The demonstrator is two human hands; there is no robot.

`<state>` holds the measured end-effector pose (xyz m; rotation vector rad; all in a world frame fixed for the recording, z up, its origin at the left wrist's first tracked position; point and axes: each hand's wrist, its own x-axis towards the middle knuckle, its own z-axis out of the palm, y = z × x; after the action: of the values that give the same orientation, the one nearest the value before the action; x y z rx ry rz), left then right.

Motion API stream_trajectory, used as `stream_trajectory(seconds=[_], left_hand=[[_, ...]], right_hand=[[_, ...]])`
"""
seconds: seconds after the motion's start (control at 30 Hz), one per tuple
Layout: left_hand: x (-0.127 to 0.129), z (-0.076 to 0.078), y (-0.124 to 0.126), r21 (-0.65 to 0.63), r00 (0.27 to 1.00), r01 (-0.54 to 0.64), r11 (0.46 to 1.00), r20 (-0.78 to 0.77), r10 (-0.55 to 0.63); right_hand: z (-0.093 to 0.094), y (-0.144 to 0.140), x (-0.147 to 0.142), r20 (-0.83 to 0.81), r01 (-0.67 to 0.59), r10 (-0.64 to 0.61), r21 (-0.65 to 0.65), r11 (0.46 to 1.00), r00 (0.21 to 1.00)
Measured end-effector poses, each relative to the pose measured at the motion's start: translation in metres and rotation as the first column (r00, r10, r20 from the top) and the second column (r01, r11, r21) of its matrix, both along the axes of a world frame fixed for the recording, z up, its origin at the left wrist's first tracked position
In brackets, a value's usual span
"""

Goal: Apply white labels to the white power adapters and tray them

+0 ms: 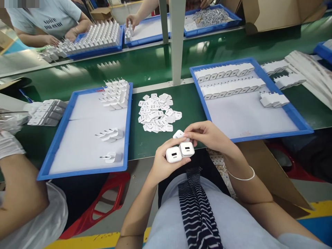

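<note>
A glossy green counter [145, 148] runs across a workshop, with a white upright post [177, 45] along its far side, a co-worker in a light blue shirt [52, 20] opposite, and a red plastic stool [120, 176] on the near side. At the counter's near edge, in front of the person's body, the left hand [166, 155] has its grip closed around two white rounded-square charger blocks [183, 152]. Their port faces point up toward the viewer; each block's depth runs away behind that face, mostly hidden. The pair sits side by side, left to right, the right one slightly higher. The right hand [203, 135] pinches a small flat white plate [178, 134], tilted, just beyond the blocks; whether they touch I cannot tell. Farther in lies a loose pile of white plates [155, 114], between a left blue-rimmed tray [128, 131] and a right blue-rimmed tray [272, 134]. Green surface shows on both sides of the pile, wider toward the right tray, whose near half shows white liner
</note>
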<state>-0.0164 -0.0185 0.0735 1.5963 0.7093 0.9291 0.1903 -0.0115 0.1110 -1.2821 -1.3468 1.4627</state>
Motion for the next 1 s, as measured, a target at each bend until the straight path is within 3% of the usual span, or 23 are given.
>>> stream_trajectory(seconds=[0.13,0.3,0.47,0.6,0.73,0.87,1.0], left_hand=[[0.002,-0.003,-0.004,-0.089,1.0,0.002,0.996,0.025,0.0],[0.005,-0.008,-0.011,0.003,0.997,-0.082,0.997,-0.015,0.082],[0.007,-0.01,-0.013,0.149,0.975,-0.22,0.964,-0.004,0.223],[0.01,-0.009,-0.013,0.276,0.935,-0.346,0.897,0.016,0.355],[0.013,-0.008,-0.014,0.357,0.903,-0.411,0.839,0.033,0.428],[0.014,-0.006,-0.015,0.399,0.905,-0.404,0.823,0.047,0.422],[0.014,-0.002,-0.016,0.436,0.911,-0.388,0.812,0.048,0.409]], right_hand=[[0.003,-0.008,0.001,0.095,-0.022,0.016,0.06,0.998,0.995],[0.002,-0.013,0.005,0.19,0.078,-0.1,0.12,0.99,0.977],[-0.005,-0.024,0.014,-0.008,0.325,-0.325,0.005,0.946,0.946],[-0.005,-0.04,0.013,-0.199,0.421,-0.442,-0.14,0.896,0.875],[-0.001,-0.051,0.0,-0.336,0.374,-0.412,-0.175,0.911,0.847],[-0.001,-0.051,-0.016,-0.426,0.244,-0.313,-0.21,0.947,0.849],[-0.002,-0.046,-0.024,-0.449,0.193,-0.28,-0.232,0.954,0.849]])
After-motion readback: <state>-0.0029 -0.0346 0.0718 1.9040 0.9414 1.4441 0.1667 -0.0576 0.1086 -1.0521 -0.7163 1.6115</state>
